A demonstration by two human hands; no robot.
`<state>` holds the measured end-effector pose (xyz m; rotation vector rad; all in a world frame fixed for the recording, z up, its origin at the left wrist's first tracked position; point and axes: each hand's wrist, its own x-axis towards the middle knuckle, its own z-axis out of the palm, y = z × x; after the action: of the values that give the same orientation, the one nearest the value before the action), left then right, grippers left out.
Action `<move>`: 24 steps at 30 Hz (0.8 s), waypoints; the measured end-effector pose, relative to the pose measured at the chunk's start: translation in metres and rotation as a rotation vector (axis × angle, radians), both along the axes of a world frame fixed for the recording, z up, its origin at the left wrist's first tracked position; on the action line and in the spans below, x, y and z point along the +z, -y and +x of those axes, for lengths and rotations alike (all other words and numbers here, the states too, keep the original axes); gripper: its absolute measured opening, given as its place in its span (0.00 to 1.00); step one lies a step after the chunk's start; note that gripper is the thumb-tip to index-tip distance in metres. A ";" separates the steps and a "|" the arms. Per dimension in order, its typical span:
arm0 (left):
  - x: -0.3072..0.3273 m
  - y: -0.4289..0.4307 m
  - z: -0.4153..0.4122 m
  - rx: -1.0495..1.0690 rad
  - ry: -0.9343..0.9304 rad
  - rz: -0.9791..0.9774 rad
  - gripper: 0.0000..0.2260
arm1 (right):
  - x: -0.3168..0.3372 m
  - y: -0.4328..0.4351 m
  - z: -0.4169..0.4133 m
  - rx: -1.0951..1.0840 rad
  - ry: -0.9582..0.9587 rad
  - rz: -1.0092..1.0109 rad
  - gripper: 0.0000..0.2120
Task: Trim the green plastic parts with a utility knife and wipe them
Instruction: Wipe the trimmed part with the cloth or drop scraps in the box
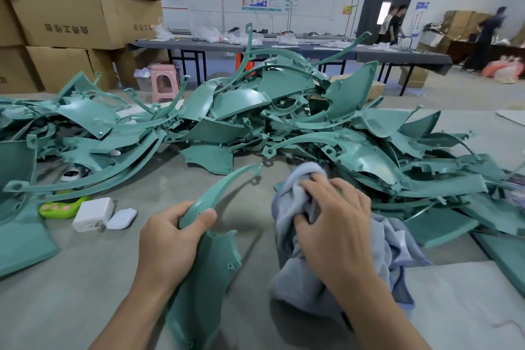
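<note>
My left grip [173, 233] clasped the curved green plastic part [210, 273], near, above the table [85, 293]; my right grip [332, 224] bunched the grey cloth [309, 287] just right of it. Wiping step, I judged: next, cloth must meet part.

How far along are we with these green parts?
Done: no separate finished stack is visible. In hand: the left hand grips one green part, the right hand grips the cloth, so wiping seems about to start. Left: the big pile of green parts behind.
</note>
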<state>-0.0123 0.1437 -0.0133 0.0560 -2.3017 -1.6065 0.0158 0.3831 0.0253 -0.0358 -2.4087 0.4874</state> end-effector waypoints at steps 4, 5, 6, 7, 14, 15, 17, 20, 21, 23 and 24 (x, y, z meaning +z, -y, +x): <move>0.001 -0.002 0.001 0.046 -0.057 -0.048 0.17 | -0.004 0.017 0.007 0.320 0.015 -0.055 0.15; 0.001 -0.003 0.001 0.064 -0.070 -0.070 0.17 | -0.007 0.020 0.007 0.351 0.086 -0.041 0.12; 0.001 -0.003 0.002 0.081 -0.076 -0.089 0.17 | -0.009 0.023 0.008 0.366 0.169 -0.020 0.13; 0.002 -0.005 0.002 0.095 -0.081 -0.103 0.16 | -0.011 0.025 0.008 0.379 0.219 -0.019 0.16; 0.003 -0.013 0.005 0.141 -0.166 -0.151 0.21 | 0.000 0.038 0.024 0.590 0.287 -0.538 0.10; 0.003 -0.014 0.005 0.154 -0.189 -0.156 0.22 | -0.001 0.042 0.026 0.613 0.373 -0.593 0.11; 0.002 -0.014 0.005 0.172 -0.219 -0.144 0.21 | -0.004 0.046 0.027 0.621 0.479 -0.651 0.13; 0.001 -0.015 0.003 0.101 -0.181 -0.055 0.16 | -0.009 0.048 0.021 0.606 0.533 -0.808 0.11; 0.000 -0.016 0.000 0.037 -0.149 0.029 0.12 | -0.010 0.047 0.018 0.576 0.542 -0.868 0.10; 0.001 -0.017 0.000 -0.132 -0.050 0.260 0.08 | -0.013 0.043 0.011 0.496 0.524 -0.936 0.13; 0.002 -0.018 0.000 -0.206 0.013 0.368 0.11 | -0.015 0.040 0.008 0.454 0.516 -0.972 0.13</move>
<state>-0.0127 0.1619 -0.0111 -0.0873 -2.0459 -2.1222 0.0234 0.3434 0.0105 -0.0400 -2.3871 2.0203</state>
